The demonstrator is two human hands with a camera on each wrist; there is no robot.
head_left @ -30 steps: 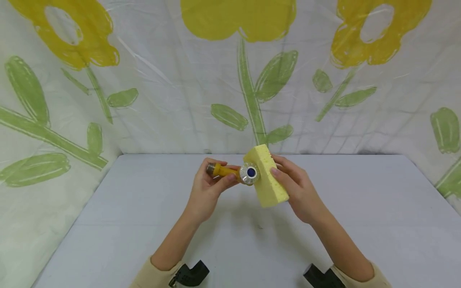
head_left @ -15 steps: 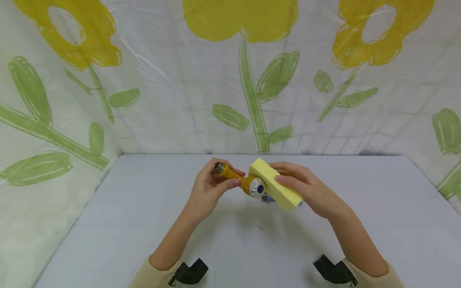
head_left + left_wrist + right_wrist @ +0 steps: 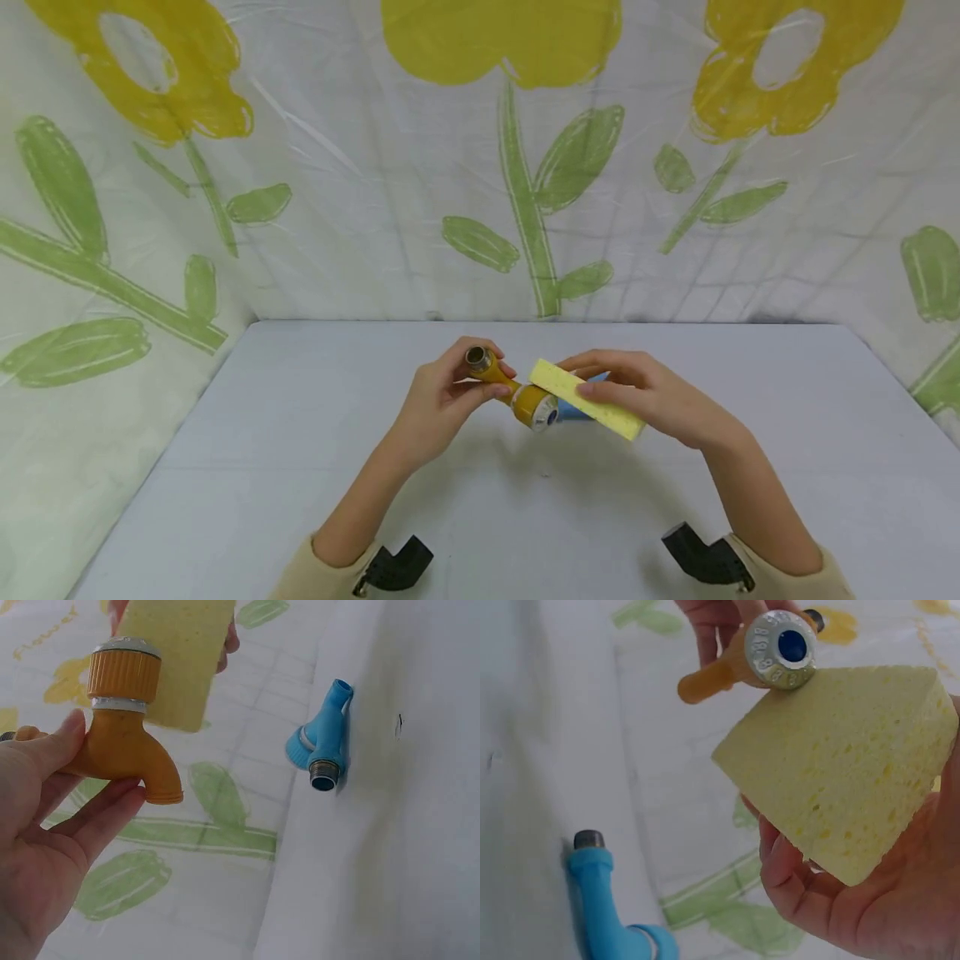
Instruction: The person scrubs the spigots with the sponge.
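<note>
In the head view my left hand (image 3: pixel 438 404) holds an orange water tap (image 3: pixel 530 405) by its body, above the table. The tap's ribbed knob (image 3: pixel 124 673) has a silver cap with a blue centre, plain in the right wrist view. My right hand (image 3: pixel 671 404) grips a yellow sponge (image 3: pixel 588 400), whose side lies against the tap's knob end. Fingers and thumb hold the sponge by opposite faces. A blue water tap (image 3: pixel 326 735) lies on the table beyond, partly hidden by the sponge in the head view.
A white table (image 3: pixel 300 500) spreads under both hands. Behind it hangs a white sheet (image 3: pixel 337 208) painted with yellow flowers and green leaves. A small dark mark (image 3: pixel 545 475) shows on the table.
My right hand and the sponge have moved down and right, and the sponge lies flatter. The orange tap has tilted, its knob end lower. The blue tap has come into sight behind the sponge.
</note>
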